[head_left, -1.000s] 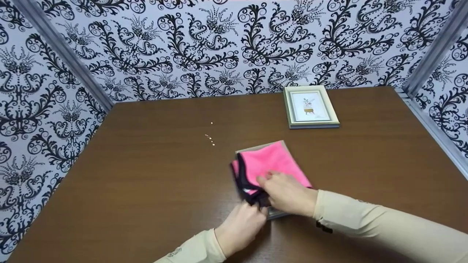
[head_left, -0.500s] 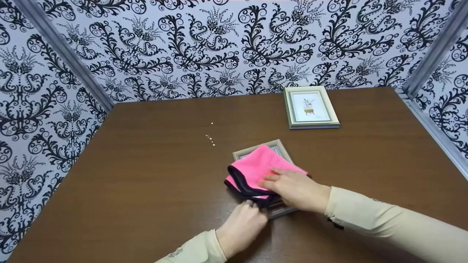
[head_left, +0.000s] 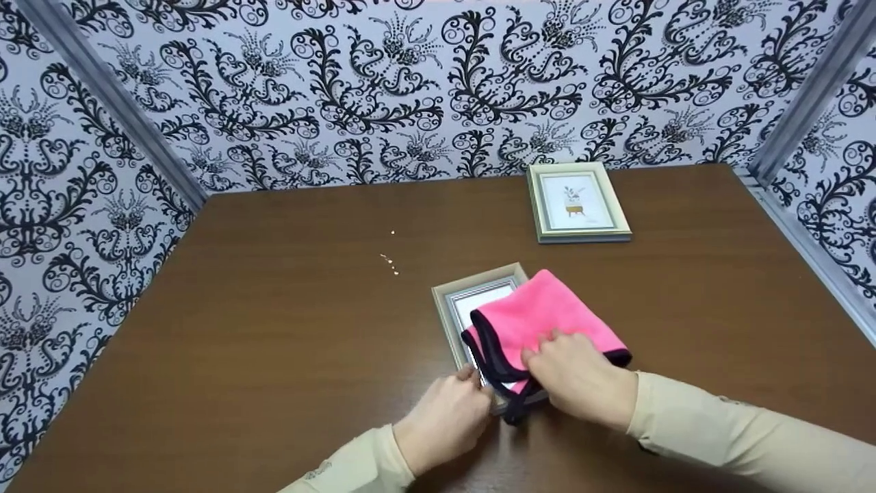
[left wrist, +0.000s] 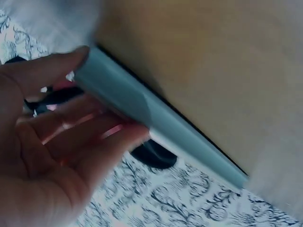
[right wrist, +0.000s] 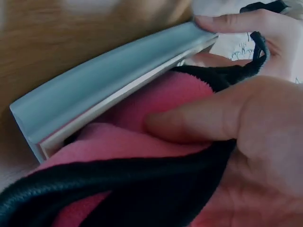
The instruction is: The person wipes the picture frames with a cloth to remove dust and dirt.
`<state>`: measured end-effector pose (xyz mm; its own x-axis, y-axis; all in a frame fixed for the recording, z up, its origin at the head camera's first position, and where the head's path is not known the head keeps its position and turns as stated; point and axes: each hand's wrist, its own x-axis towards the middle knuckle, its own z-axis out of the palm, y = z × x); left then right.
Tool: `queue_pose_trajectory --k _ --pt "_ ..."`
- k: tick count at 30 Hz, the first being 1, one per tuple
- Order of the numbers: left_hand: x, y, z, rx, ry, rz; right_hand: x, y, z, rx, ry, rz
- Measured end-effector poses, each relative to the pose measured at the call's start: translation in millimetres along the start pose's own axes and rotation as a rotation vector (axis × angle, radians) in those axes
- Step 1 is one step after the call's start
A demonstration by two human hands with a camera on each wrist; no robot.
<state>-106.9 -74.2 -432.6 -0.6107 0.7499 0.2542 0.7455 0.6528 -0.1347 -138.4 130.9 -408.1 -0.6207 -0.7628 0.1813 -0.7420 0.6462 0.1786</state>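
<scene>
A picture frame (head_left: pixel 445 311) with a pale border lies at an angle on the table in the head view. My left hand (head_left: pixel 446 416) holds its near left corner. In the left wrist view the thumb and fingers (left wrist: pixel 118 146) of that hand pinch the frame's side edge (left wrist: pixel 161 120). A folded pink cloth (head_left: pixel 547 308) with black trim covers the right part of the frame and hangs past its right side. My right hand (head_left: pixel 578 376) grips the cloth over the frame. Its thumb presses into the pink fold (right wrist: pixel 123 139) beside the frame's edge (right wrist: pixel 109 71) in the right wrist view.
Another framed picture (head_left: pixel 580 202), showing a plant on a stool, lies at the back right of the brown table (head_left: pixel 274 329). Small pale specks (head_left: pixel 389 263) mark the table left of centre. Patterned walls (head_left: pixel 383 89) with grey corner posts stand around it.
My right hand and the cloth have slid right across the frame, uncovering its upper left part and white inside. My left hand stays at the frame's near left corner.
</scene>
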Motion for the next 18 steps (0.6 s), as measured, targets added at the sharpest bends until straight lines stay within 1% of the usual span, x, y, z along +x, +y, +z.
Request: queue_pose_trajectory --k 1,2,4,6,8,11,13,15,17,18 --pt "0.7 -5.7 -1.7 -0.069 -0.023 -0.004 0.1 0.3 -0.5 0.014 -0.007 0.005" --pt "2.3 -12.6 -3.1 -0.158 -0.048 -0.011 0.1 0.5 -0.9 0.021 -0.011 0.007" --pt "7.5 -29.1 -6.6 -0.322 -0.097 -0.047 0.0 1.2 -1.2 0.02 -0.01 0.006" --pt "15.0 -47.8 -8.3 -0.419 -0.101 -0.095 -0.1 2.1 -1.4 0.005 -0.006 0.007" --pt "23.1 -66.0 -8.2 -0.413 -0.069 -0.157 -0.3 2.3 -0.9 -0.006 -0.008 0.009" --pt "34.8 -90.2 -0.6 -0.259 0.018 -0.278 -0.3 1.9 0.6 -0.02 -0.004 0.011" --pt "41.8 -103.7 7.5 -0.171 0.046 -0.36 -0.5 1.0 2.0 -0.031 0.003 0.006" --pt "48.4 -114.9 16.5 -0.125 0.04 -0.41 -0.6 -0.1 3.2 -0.041 0.006 -0.002" --pt "54.2 -123.1 23.6 -0.138 0.01 -0.421 -1.0 -1.2 3.7 -0.051 -0.004 -0.011" --pt "57.1 -125.9 26.1 -0.151 -0.01 -0.416 -1.1 -1.6 3.9 -0.053 -0.009 -0.012"
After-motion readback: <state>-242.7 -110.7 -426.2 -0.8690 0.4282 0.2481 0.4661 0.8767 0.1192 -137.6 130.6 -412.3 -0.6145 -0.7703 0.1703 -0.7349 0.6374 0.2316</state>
